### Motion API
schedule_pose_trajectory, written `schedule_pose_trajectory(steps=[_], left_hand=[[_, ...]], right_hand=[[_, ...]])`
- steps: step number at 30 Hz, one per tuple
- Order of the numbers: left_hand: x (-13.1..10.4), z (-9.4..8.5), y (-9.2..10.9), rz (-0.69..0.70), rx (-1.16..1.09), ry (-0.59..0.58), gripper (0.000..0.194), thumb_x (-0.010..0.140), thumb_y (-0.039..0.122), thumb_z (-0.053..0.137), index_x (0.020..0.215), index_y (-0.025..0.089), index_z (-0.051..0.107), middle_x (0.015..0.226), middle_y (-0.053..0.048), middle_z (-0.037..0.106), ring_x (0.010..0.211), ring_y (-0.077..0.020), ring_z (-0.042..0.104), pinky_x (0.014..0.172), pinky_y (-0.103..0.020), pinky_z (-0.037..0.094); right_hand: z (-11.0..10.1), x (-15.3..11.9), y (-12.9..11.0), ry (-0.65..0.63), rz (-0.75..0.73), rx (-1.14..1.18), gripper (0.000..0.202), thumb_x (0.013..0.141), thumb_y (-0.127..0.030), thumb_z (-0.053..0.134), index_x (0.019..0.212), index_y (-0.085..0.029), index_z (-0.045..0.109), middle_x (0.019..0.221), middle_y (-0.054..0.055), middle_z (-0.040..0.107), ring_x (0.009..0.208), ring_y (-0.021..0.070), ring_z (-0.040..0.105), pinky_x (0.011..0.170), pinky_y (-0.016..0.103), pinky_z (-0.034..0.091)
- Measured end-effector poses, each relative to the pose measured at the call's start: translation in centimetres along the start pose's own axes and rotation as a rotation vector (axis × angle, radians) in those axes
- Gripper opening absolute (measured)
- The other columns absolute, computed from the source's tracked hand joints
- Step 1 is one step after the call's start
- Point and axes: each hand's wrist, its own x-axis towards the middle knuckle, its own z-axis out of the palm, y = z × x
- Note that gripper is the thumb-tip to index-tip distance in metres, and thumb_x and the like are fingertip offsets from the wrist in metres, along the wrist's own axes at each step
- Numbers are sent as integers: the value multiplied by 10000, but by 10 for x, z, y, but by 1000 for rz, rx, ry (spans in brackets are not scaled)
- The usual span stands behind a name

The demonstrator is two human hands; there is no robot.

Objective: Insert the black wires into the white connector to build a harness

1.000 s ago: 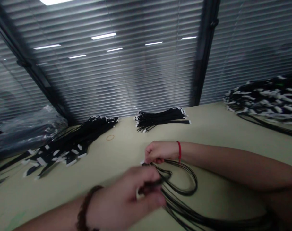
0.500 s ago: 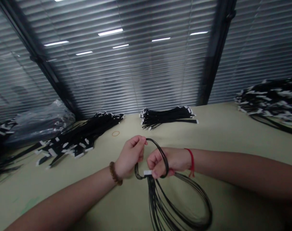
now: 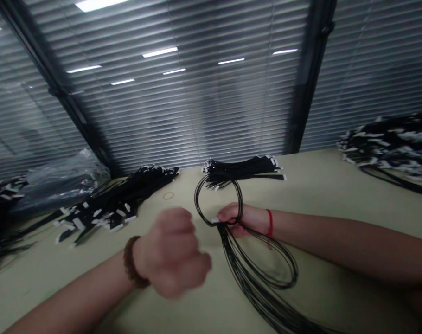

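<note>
A black wire harness [image 3: 244,283] of thin wires hangs in front of me, with a small white connector [image 3: 215,221] at the crossing of its loops. My right hand [image 3: 239,218], with a red string at the wrist, is closed and pinches the harness beside the connector. One round loop stands above the hand, and another hangs below it; the loose wires trail down to the right. My left hand [image 3: 174,255], with a brown bead bracelet, is curled in a fist to the left, apart from the harness. It is blurred, and I see nothing in it.
A bundle of black harnesses [image 3: 244,168] lies at the table's back. To the left are another harness pile [image 3: 124,195] and clear plastic bags [image 3: 65,174]; a large pile [image 3: 392,146] is at right. A rubber band [image 3: 168,195] lies on the pale green table [image 3: 311,195]. Blinds stand behind.
My left hand has let go of the upper wire loop and moved down and left, curled into a fist. My right hand has risen slightly with the harness, and the loop now stands rounder.
</note>
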Motion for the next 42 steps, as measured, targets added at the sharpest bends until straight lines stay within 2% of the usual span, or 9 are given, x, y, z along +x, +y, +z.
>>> schedule_pose_trajectory(steps=[1,3,6,9,14,18,22,28,42], left_hand=[[3,3,7,258,77,-217,48,806,198,560,849,210,578,821,-9,581,818,-158,514,797,-290,452],[6,14,15,184,264,-474,74,833,171,526,850,138,591,829,-64,610,871,-210,538,840,-350,451],[5,30,15,-350,220,-626,314,866,395,478,983,112,548,888,-133,614,832,-264,565,679,-376,471],[-5,36,7,-993,-374,-701,373,878,480,400,1029,146,468,696,-56,596,581,-163,537,508,-255,400],[-24,46,0,-1572,-1196,-465,256,830,407,513,841,156,461,544,40,487,377,-46,342,367,-160,213],[-28,52,4,-1652,-1281,-273,158,818,307,493,880,167,451,600,43,452,405,-31,331,385,-161,149],[-28,52,15,-1712,-1363,-163,71,782,199,484,838,158,467,603,39,445,401,-19,331,389,-174,108],[-34,56,22,-1761,-1367,-3,173,815,281,540,912,140,513,607,32,504,446,-36,427,418,-157,206],[-28,56,21,-1716,-1516,-63,106,824,232,482,905,166,501,545,37,511,364,-52,442,316,-131,221]], right_hand=[[1,-1,0,-7,5,-31,369,917,-366,466,641,-129,404,496,-84,285,383,17,259,357,141,222],[4,-2,0,-37,25,-111,331,904,-324,497,653,-120,430,495,-84,315,381,14,277,353,135,223],[9,-6,-3,-117,80,-252,280,861,-244,569,644,-105,460,479,-87,356,373,7,297,343,124,214],[14,-9,-9,-172,130,-352,261,855,-232,575,653,-103,473,467,-92,350,366,7,285,347,126,214],[17,-11,-20,-99,147,-451,439,910,-496,405,654,-140,401,498,-79,297,383,21,246,368,157,195],[17,-10,-19,19,40,-592,569,790,-698,416,723,-136,474,542,-54,348,452,45,284,420,186,224],[25,-13,-12,147,-101,-770,508,634,-531,717,917,-130,585,726,5,536,634,96,426,557,211,302],[33,-25,-14,289,-225,-897,224,757,-354,641,810,-137,621,813,56,568,776,158,441,736,290,299],[39,-22,-15,271,26,-216,379,625,-459,661,678,-127,485,516,-49,428,441,35,334,416,181,215]])
